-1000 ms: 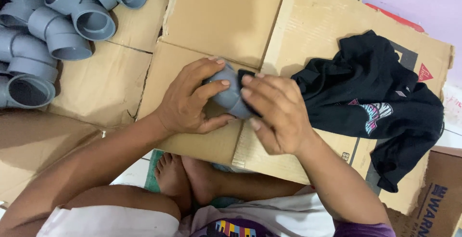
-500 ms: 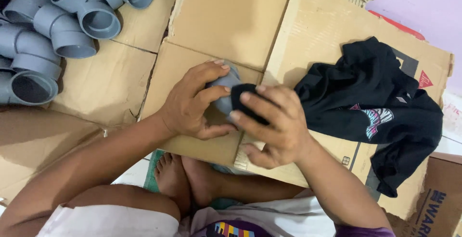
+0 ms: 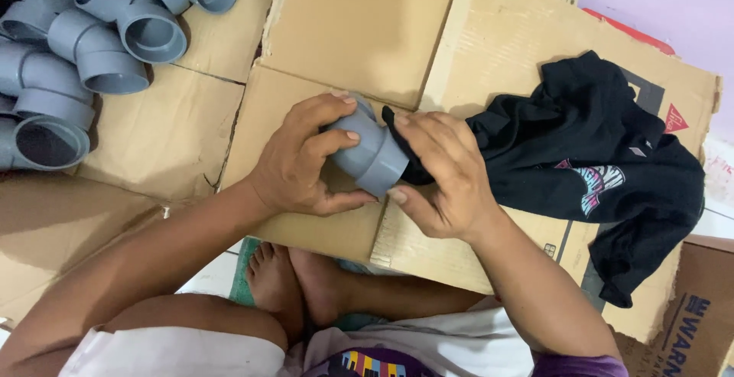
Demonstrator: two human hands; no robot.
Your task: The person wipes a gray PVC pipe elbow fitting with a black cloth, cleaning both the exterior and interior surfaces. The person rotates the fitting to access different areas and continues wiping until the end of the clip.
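The grey pipe fitting (image 3: 365, 151) sits between my two hands, lifted just above the flattened cardboard (image 3: 359, 33) in front of my knees, its wide socket end tilted down and toward my right. My left hand (image 3: 302, 159) is wrapped around the fitting's upper part: thumb underneath, index and middle fingers curled over the top, wrist bent inward, forearm coming in low from the left. My right hand (image 3: 440, 182) is cupped against the socket end, fingers spread and bent, thumb tip touching the rim's lower edge. It is pinching a fold of the black cloth (image 3: 604, 163) against the fitting; that fold runs out from under my fingers into the rest of the cloth, a dark shirt with a pale print, lying crumpled on the cardboard to the right. My right forearm rises steeply from the lower right.

At the top left, well apart from my hands, a heap of grey pipe elbows (image 3: 84, 40) lies on the cardboard. Below my hands, my bare feet (image 3: 294, 285) are tucked under.
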